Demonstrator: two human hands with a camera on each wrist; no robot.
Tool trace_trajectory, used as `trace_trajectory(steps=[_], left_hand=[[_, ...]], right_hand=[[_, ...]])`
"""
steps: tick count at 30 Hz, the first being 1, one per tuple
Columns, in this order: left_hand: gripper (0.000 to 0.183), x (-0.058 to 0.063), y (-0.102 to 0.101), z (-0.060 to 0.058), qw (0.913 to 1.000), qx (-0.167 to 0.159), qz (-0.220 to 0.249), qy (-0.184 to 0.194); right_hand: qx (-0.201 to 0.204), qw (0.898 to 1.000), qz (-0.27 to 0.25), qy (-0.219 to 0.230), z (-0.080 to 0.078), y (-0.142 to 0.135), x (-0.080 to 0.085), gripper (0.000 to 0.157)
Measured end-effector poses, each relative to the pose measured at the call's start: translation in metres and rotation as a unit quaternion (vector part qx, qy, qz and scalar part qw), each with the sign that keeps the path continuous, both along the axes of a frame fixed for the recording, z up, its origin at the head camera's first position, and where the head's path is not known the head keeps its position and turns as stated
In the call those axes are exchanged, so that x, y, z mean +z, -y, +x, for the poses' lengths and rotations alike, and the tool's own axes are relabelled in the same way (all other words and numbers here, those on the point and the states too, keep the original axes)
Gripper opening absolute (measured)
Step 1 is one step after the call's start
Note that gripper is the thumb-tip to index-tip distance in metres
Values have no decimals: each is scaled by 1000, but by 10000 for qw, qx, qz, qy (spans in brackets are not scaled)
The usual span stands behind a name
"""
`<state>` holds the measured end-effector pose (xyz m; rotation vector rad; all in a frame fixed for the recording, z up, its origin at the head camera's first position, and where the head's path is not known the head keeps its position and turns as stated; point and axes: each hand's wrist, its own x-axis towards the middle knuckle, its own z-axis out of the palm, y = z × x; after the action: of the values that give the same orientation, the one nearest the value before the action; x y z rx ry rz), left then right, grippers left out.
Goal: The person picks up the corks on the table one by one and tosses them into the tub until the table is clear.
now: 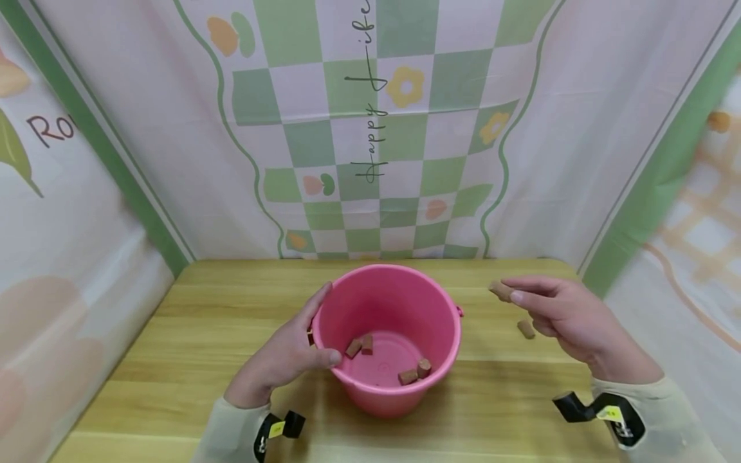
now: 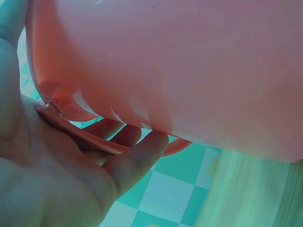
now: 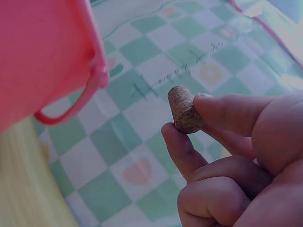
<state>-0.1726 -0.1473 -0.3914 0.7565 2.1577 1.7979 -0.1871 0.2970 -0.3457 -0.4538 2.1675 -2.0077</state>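
A pink bucket stands on the wooden table with several brown corks on its bottom. My left hand holds the bucket at its left side, thumb over the rim and the other fingers outside. In the left wrist view, those fingers lie by the bucket's handle and outer wall. To the right of the bucket, my right hand pinches a cork between thumb and fingers, above the table. Another cork lies on the table just below that hand.
The light wooden table ends at a hanging cloth with green and white checks. More printed cloth hangs at the left, and a further cloth at the right. A small lug juts from the bucket's right rim.
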Motion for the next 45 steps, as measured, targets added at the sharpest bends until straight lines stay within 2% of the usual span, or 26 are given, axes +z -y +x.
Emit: trace_trajectory(steps=[5, 14, 22, 30, 38, 45], left_hand=[[107, 0, 0, 0, 10000, -31, 34, 6], [106, 0, 0, 1, 9999, 48, -101, -42], [107, 0, 0, 1, 9999, 89, -122, 63], [107, 3, -2, 1, 9996, 176, -196, 74], [107, 3, -1, 0, 9994, 184, -281, -8], [107, 2, 0, -1, 9998, 119, -173, 15]], right_hand=[[-138, 9993, 302, 179, 6, 14, 13, 26], [-200, 9950, 980, -1, 7, 31, 28, 33], [-251, 9825, 1844, -57, 6, 47, 44, 38], [-22, 9832, 1783, -397, 5, 63, 42, 34], [48, 9807, 1914, -391, 4, 74, 40, 34], [135, 9758, 2139, -437, 0, 82, 37, 29]])
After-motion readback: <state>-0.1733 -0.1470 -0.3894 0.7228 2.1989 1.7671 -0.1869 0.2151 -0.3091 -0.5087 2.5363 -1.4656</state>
